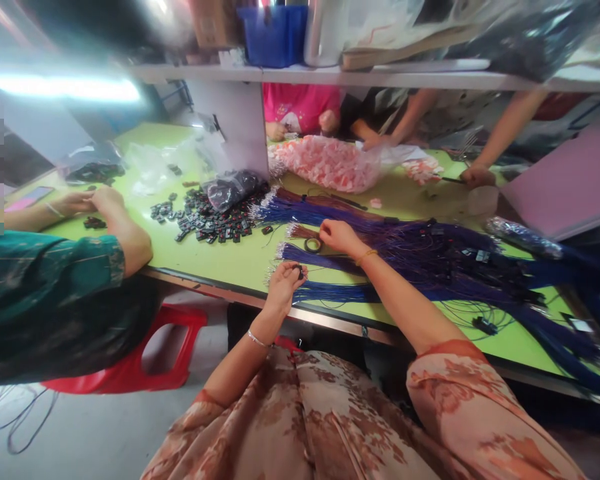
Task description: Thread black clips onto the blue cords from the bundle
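Observation:
Near the table's front edge, my left hand (282, 288) is closed on a small black plastic connector (299, 271), with a thin wire trailing from it to the right. My right hand (339, 237) is at the bundle of brown wires (300, 231), its fingertips pinched together. Whatever lies between those fingertips is too small to make out. Just below them is a black tape roll (313, 245). Blue-purple wires (305, 255) with silvery metal ends lie between my hands, and a blue bundle (335, 291) runs along the front edge.
Left of the wires is a pile of black connectors (215, 220) with a dark plastic bag (237, 190) on it. A co-worker's hands (100, 200) rest at the left. Across the table, other people sit around a bag of pink pieces (325, 163). A shelf (330, 77) spans above.

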`<action>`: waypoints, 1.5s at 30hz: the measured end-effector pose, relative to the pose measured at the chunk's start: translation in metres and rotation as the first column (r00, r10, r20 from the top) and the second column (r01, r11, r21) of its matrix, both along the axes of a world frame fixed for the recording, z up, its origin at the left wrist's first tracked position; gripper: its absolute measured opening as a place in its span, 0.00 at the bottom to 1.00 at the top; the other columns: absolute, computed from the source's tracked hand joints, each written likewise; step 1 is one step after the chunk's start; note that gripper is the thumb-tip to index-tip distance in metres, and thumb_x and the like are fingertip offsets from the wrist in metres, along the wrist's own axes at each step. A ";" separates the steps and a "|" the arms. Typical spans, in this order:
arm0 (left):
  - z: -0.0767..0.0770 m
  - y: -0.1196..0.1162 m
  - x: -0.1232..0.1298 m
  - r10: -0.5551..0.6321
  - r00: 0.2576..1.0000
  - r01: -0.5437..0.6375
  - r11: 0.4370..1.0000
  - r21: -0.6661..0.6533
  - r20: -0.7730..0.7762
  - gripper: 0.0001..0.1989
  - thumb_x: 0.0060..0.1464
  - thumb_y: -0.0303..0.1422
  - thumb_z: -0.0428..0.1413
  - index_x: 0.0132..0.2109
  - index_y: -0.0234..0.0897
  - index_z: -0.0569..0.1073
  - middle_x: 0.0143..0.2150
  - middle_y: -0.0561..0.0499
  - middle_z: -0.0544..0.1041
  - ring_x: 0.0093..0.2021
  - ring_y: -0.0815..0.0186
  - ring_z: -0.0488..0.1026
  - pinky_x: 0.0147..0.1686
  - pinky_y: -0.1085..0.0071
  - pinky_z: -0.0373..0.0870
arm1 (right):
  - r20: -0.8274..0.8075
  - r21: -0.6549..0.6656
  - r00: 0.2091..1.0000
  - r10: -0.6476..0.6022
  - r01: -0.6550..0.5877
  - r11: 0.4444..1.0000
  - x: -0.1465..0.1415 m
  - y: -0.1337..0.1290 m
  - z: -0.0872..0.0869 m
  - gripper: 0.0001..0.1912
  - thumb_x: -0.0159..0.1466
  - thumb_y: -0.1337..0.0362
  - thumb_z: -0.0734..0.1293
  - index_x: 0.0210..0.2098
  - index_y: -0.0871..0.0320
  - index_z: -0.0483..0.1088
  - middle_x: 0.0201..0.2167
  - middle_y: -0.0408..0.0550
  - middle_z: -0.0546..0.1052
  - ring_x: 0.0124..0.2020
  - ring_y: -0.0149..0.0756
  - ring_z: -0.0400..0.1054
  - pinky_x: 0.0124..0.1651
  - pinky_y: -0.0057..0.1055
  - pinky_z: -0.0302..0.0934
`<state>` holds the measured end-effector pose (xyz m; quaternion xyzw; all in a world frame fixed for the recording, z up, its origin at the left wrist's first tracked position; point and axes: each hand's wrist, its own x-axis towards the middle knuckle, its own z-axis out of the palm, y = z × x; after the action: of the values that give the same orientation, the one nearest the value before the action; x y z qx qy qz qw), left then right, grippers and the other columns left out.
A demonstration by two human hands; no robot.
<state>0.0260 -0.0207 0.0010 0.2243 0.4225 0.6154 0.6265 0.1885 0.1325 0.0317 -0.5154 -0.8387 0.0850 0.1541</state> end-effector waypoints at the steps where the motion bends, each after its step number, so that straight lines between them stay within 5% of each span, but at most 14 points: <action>1: 0.000 0.000 0.000 -0.001 1.000 0.001 1.000 0.006 0.001 0.14 0.45 0.32 0.63 0.38 0.34 0.68 0.34 0.49 0.77 0.38 0.67 0.75 0.48 0.61 0.69 | -0.045 0.009 0.999 0.030 -0.030 1.000 -0.006 -0.001 0.002 0.09 0.62 0.65 0.60 0.33 0.60 0.71 0.30 0.50 0.76 0.29 0.33 0.65 0.33 0.28 0.50; 8: -0.005 -0.002 -0.001 -0.003 1.000 0.003 1.000 0.018 -0.008 0.15 0.46 0.33 0.63 0.39 0.35 0.68 0.34 0.49 0.77 0.38 0.67 0.75 0.46 0.63 0.69 | -0.343 0.046 0.920 0.192 -0.187 0.981 -0.040 -0.023 0.017 0.08 0.60 0.65 0.60 0.29 0.60 0.69 0.25 0.43 0.73 0.25 0.29 0.60 0.30 0.26 0.49; 17: 0.006 0.002 0.003 0.016 0.999 -0.016 1.000 -0.010 0.028 0.10 0.48 0.29 0.60 0.38 0.35 0.68 0.34 0.50 0.76 0.37 0.68 0.74 0.48 0.61 0.69 | -0.488 -0.027 0.837 0.248 -0.299 0.954 -0.019 -0.068 0.010 0.04 0.57 0.66 0.62 0.28 0.60 0.67 0.24 0.42 0.71 0.24 0.28 0.60 0.29 0.25 0.52; 26: 0.005 0.014 0.007 -0.017 0.996 0.025 0.996 -0.087 0.090 0.06 0.49 0.24 0.57 0.37 0.33 0.70 0.35 0.49 0.73 0.37 0.69 0.73 0.49 0.61 0.70 | -0.397 0.028 0.879 0.265 -0.277 0.960 -0.007 -0.090 0.003 0.02 0.56 0.67 0.63 0.28 0.59 0.67 0.25 0.43 0.70 0.26 0.29 0.60 0.30 0.26 0.51; 45: 0.005 0.011 0.010 -0.007 1.000 0.010 0.995 -0.095 0.026 0.08 0.47 0.26 0.58 0.37 0.35 0.69 0.33 0.51 0.73 0.35 0.70 0.72 0.45 0.64 0.70 | -0.170 0.139 0.923 0.346 -0.326 0.935 -0.008 -0.091 -0.002 0.02 0.58 0.68 0.63 0.30 0.59 0.68 0.29 0.49 0.72 0.32 0.36 0.62 0.36 0.30 0.52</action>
<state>0.0361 -0.0092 0.0060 0.1881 0.4424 0.5946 0.6445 0.1800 0.0413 0.0299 -0.3441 -0.8992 0.1138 0.2450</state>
